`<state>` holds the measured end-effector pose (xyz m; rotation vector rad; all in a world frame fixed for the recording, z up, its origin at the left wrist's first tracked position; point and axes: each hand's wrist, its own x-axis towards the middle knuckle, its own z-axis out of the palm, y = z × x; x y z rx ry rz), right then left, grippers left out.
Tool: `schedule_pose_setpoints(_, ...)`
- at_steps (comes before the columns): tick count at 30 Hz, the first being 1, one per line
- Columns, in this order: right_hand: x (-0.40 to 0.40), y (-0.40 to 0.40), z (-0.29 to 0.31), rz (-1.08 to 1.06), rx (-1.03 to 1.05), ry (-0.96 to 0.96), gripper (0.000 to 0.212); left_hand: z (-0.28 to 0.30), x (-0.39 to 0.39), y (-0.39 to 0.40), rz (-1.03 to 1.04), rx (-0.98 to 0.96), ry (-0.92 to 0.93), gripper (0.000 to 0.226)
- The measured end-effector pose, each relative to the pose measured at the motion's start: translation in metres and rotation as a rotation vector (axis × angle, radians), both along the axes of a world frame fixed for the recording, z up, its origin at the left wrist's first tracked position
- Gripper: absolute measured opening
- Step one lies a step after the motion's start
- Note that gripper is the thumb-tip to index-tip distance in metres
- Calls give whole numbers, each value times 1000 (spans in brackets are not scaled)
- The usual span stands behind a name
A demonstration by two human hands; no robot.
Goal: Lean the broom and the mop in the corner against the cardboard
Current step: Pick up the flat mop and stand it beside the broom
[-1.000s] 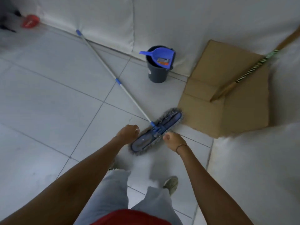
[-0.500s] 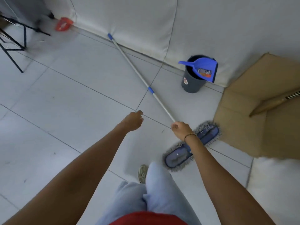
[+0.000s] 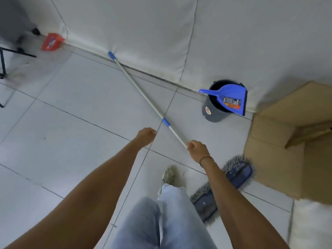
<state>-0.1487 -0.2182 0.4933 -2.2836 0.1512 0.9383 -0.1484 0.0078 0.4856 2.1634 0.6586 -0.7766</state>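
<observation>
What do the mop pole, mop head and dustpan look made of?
Mop pole: likely metal tube, silver sheen, with blue probably plastic collars. Mop head: dark blue fabric pad with grey yarn-like fringe. Dustpan: glossy blue moulded plastic, sticker on it. Right hand grips the pole; left hand is off it.

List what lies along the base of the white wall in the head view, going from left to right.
Red dustpan → blue tip of the mop handle → grey bucket with the blue dustpan resting on it → cardboard.
</observation>
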Motion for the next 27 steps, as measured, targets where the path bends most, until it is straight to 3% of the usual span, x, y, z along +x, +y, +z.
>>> schedule_pose_setpoints(5, 32, 15, -22, 26, -35, 112, 29, -23, 62, 37, 237, -178, 61, 27)
schedule_pose_setpoints(13, 95, 58, -45, 12, -83, 159, 30, -49, 121, 70, 84, -218, 172, 30)
schedule_pose_setpoints(16, 114, 68, -57, -41, -93, 171, 30, -67, 145, 87, 113, -260, 200, 25)
schedule_pose_setpoints(21, 142, 78, -92, -93, -149, 214, 31, -97, 190, 100, 490, -575, 223, 12)
schedule_pose_setpoints(24, 155, 85, -131, -109, -159, 232, 30, -138, 217, 101, 655, -696, 224, 42)
schedule_pose_setpoints(27, 166, 94, -197, -119, -160, 265, 32, -209, 242, 100, 757, -689, 221, 48)
